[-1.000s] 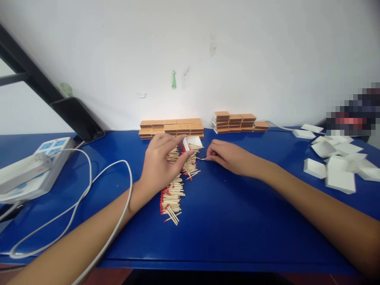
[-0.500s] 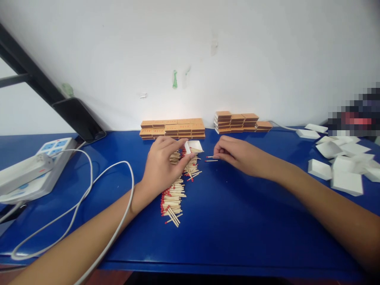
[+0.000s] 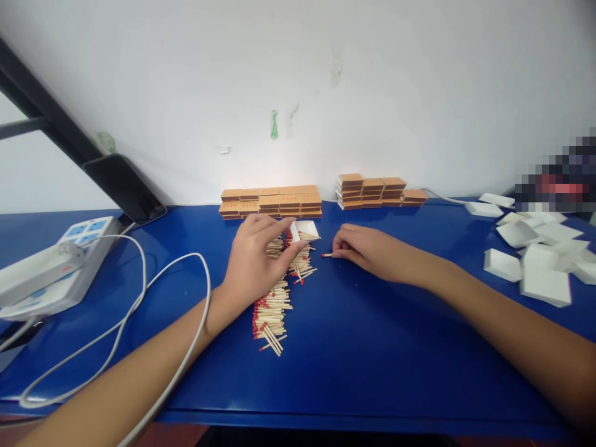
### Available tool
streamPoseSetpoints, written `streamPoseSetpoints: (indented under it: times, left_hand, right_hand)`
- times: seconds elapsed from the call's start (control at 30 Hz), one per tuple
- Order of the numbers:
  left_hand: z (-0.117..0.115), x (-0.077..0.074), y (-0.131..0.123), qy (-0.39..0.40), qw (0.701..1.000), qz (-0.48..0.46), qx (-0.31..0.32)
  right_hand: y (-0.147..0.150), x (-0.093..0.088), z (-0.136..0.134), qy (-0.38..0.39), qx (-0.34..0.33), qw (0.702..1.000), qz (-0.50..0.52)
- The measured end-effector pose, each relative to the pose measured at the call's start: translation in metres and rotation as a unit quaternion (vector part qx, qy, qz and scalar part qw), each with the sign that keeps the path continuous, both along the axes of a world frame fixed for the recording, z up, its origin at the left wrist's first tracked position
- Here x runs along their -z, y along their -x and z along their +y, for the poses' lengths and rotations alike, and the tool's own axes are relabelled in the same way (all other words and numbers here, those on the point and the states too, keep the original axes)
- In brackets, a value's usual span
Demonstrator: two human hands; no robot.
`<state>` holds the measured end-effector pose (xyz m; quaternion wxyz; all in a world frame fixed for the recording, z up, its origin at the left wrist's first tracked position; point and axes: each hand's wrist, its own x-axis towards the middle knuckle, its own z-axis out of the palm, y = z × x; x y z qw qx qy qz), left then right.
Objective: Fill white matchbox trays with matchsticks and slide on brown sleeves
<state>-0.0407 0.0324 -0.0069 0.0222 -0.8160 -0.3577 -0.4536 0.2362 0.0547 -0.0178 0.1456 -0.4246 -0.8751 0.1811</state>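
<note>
A long pile of red-tipped matchsticks lies on the blue table. My left hand rests over the far end of the pile, its fingers closed on a small white matchbox tray partly filled with matches. My right hand lies on the table just right of the tray, fingers pinched on a match or two whose red tips point left.
Brown matchbox sleeves are stacked along the wall in two groups. Several empty white trays lie scattered at the right. A white power strip and white cables sit at the left, beside a dark phone leaning on the wall.
My right hand drew back slightly from the tray, then lowered flat onto the table with matches pinched in its fingertips. My left hand and the tray stayed put.
</note>
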Motion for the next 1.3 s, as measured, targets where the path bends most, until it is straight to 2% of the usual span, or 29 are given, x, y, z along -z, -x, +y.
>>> streamPoseSetpoints:
  times: [0.13,0.37,0.53,0.63,0.73,0.87,0.93,1.07,1.17,1.3]
  left_hand:
    - [0.001,0.0,0.001,0.002,1.0,0.006,0.004]
    - [-0.002,0.002,-0.002,0.019,1.0,0.001,0.017]
    - [-0.01,0.003,-0.008,0.04,0.996,-0.021,0.072]
    - [-0.013,0.001,-0.011,0.046,0.995,-0.03,0.085]
    - [-0.014,0.0,-0.011,0.052,0.995,-0.04,0.077]
    - [-0.009,0.001,-0.008,0.059,0.997,-0.05,0.025]
    - [-0.006,0.001,-0.005,0.06,0.996,-0.063,-0.007]
    - [-0.003,0.0,-0.001,0.051,0.995,-0.073,-0.046]
    - [-0.003,-0.001,-0.001,0.049,0.996,-0.067,-0.045]
    - [-0.003,0.001,-0.002,0.055,0.996,-0.063,-0.033]
  right_hand:
    - [-0.001,-0.008,-0.003,-0.011,-0.002,1.0,0.017]
    - [0.011,-0.028,-0.017,-0.119,0.044,0.985,0.12]
    - [0.027,-0.03,-0.03,-0.154,0.034,0.978,0.14]
    - [0.031,-0.029,-0.034,-0.166,0.023,0.976,0.138]
    - [0.03,-0.028,-0.036,-0.196,0.019,0.969,0.147]
    - [0.028,-0.028,-0.034,-0.226,0.045,0.959,0.164]
    - [0.028,-0.025,-0.033,-0.206,0.043,0.965,0.157]
    - [0.033,-0.014,-0.035,-0.105,-0.025,0.989,0.098]
    - [0.038,-0.005,-0.038,-0.054,-0.061,0.995,0.066]
    - [0.042,0.0,-0.04,-0.031,-0.071,0.995,0.061]
